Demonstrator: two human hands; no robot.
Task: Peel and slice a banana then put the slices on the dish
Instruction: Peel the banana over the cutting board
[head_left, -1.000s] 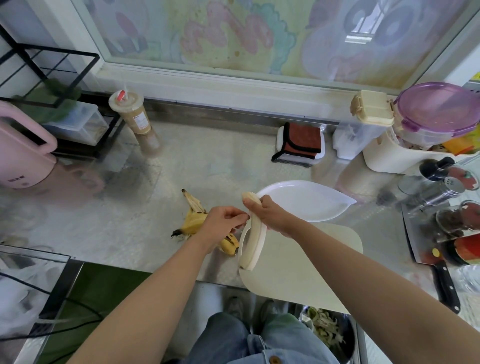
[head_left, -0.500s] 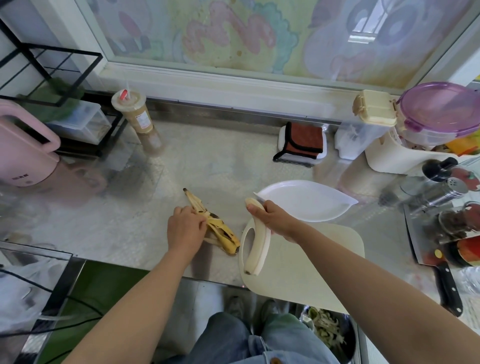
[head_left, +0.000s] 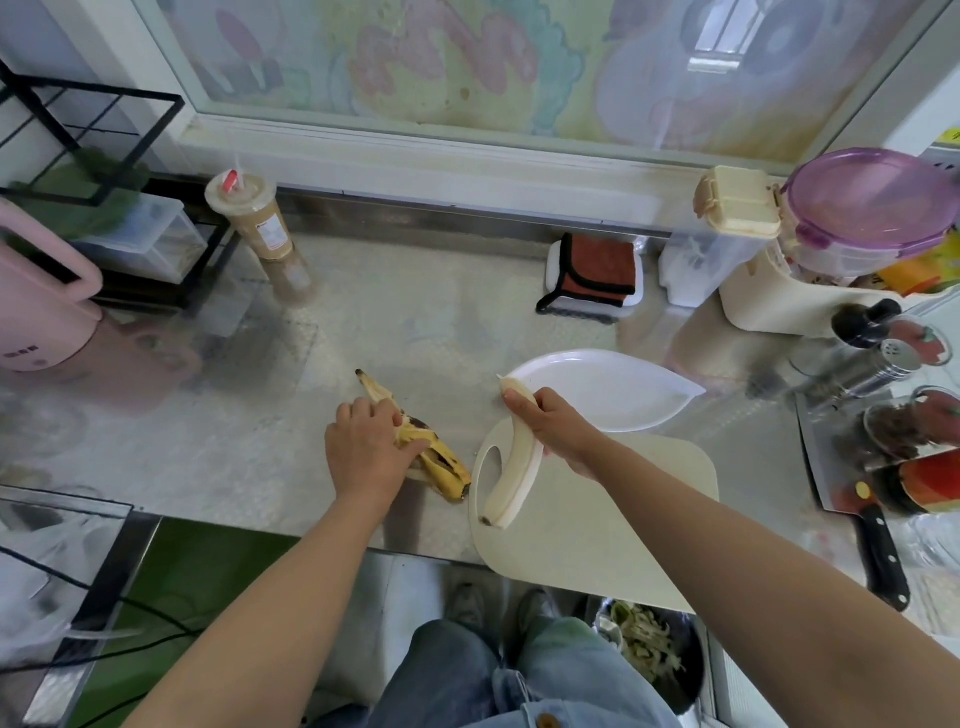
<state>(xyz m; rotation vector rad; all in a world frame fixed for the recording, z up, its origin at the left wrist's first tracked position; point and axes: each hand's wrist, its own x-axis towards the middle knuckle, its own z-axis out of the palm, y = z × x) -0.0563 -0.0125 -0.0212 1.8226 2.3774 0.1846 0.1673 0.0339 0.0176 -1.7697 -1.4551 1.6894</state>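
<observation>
**Peel set down, bare banana over the board**

Since a second earlier, my left hand (head_left: 366, 449) had drawn the banana peel (head_left: 441, 462) away from the fruit and laid it on the tabletop (head_left: 234, 441), just left of the cutting board (head_left: 597, 530). That hand rested on top of the peel, fingers relaxed and lying over it rather than closed round it. The stem end of the peel stuck out beyond my fingertips and its spotted end pointed toward the board's corner.

My right hand (head_left: 558, 428) was clamped on the peeled banana (head_left: 511, 470) near its upper end, thumb and fingers curled round it. The fruit hung slanting down over the board's handle hole, its dark tip low at the near left edge. I could not tell whether that tip touched the board.

Just behind my right hand sat the white leaf-shaped dish (head_left: 623, 384), its near rim overlapping the board's far edge. A black-handled knife (head_left: 878, 551) lay well off to the right. Farther back stood a lidded drink cup (head_left: 254, 218) and a folded red cloth (head_left: 597, 273).
</observation>
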